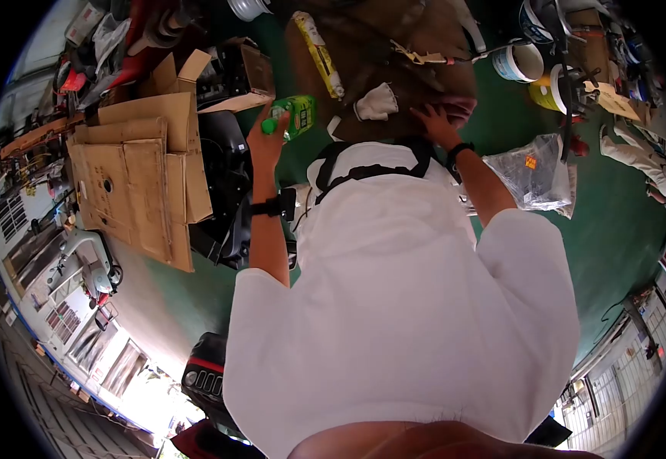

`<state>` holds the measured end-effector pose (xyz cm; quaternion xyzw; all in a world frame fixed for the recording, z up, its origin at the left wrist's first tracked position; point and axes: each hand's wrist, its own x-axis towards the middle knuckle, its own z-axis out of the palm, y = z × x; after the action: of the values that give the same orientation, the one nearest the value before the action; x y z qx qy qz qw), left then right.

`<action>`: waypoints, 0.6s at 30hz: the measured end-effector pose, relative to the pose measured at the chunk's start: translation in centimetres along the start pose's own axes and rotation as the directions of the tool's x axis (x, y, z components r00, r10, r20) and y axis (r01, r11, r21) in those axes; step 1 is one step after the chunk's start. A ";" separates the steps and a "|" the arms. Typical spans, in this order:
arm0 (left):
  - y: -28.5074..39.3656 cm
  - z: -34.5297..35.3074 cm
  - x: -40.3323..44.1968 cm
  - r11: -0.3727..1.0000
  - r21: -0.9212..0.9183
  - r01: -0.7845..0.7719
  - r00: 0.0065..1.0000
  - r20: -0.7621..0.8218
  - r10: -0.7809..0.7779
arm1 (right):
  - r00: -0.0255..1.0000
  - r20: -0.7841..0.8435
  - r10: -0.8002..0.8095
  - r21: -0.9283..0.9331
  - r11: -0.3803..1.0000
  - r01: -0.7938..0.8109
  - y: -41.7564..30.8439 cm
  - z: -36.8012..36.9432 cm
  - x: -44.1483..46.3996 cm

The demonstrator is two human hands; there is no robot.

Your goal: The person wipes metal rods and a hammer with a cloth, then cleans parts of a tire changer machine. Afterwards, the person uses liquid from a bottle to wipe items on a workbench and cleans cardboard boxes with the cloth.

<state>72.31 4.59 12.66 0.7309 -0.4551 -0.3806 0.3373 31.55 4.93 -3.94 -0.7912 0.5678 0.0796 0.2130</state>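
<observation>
Green bottle [296, 118] — partly covered by left hand [266, 138], label [303, 115] illegible

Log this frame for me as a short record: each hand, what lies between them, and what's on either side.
Left hand: gripping a green bottle, green cap on
Right hand: fingers spread, at a reddish cloth; whether it grips the cloth is unclear
Between hands: white glove, nearer the right hand
Ahead: yellow tube on a brown surface
Left side: cardboard
Right side: clear plastic bag
</observation>
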 end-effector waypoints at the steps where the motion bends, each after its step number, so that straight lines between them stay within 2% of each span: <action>1: -0.2 -0.2 0.7 1.000 0.003 -0.001 1.000 0.003 0.001 | 0.999 -0.038 -0.034 -0.017 0.999 0.033 0.2 0.8 0.0; 2: -0.3 -0.3 1.5 1.000 0.008 -0.004 1.000 0.011 0.004 | 0.999 -0.039 -0.030 -0.020 0.999 0.029 0.2 1.7 0.3; 4: -1.2 -0.1 3.3 1.000 0.002 0.016 0.999 0.037 -0.016 | 0.995 -0.023 0.101 0.032 0.994 -0.101 0.2 3.4 1.0; 6: -2.1 0.3 4.7 0.999 0.003 0.037 0.996 0.076 -0.037 | 0.990 -0.028 0.138 0.088 0.987 -0.135 -0.3 4.0 0.7; 8: -2.6 1.0 6.2 0.951 0.258 -0.170 0.981 0.141 0.137 | 0.981 -0.041 0.188 0.147 0.973 -0.181 -1.1 4.2 0.0; 9: -3.1 1.5 6.9 0.949 0.252 -0.188 0.975 0.163 0.150 | 0.971 -0.038 0.236 0.223 0.949 -0.222 -1.5 4.7 -0.5; 10: -3.6 2.1 7.6 0.925 0.257 -0.280 0.951 0.203 0.232 | 0.959 -0.034 0.281 0.296 0.919 -0.259 -1.6 4.9 -0.9; 11: -4.1 2.6 8.3 0.895 0.256 -0.366 0.921 0.239 0.308 | 0.953 -0.038 0.302 0.291 0.915 -0.279 -1.4 5.1 -1.3; 14: -3.6 2.8 9.5 0.852 0.270 -0.449 0.879 0.307 0.365 | 0.970 -0.030 0.242 0.270 0.936 -0.225 -1.9 4.1 -2.5; 16: -3.1 2.9 10.1 0.855 0.279 -0.437 0.878 0.340 0.338 | 0.919 0.279 0.280 0.514 0.765 -0.389 -2.6 2.2 -3.2; 17: -2.7 2.9 10.7 0.856 0.290 -0.427 0.877 0.362 0.315 | 0.918 0.276 0.285 0.515 0.762 -0.392 -3.2 2.0 -3.1; 18: -2.7 2.9 11.2 0.855 0.288 -0.432 0.875 0.364 0.319 | 0.933 0.071 0.353 0.496 0.799 -0.340 -3.5 2.6 -3.1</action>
<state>74.24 -5.22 6.20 0.6085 -0.6984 -0.3241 0.1922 34.05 9.67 -4.29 -0.5923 0.7065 -0.0425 0.3851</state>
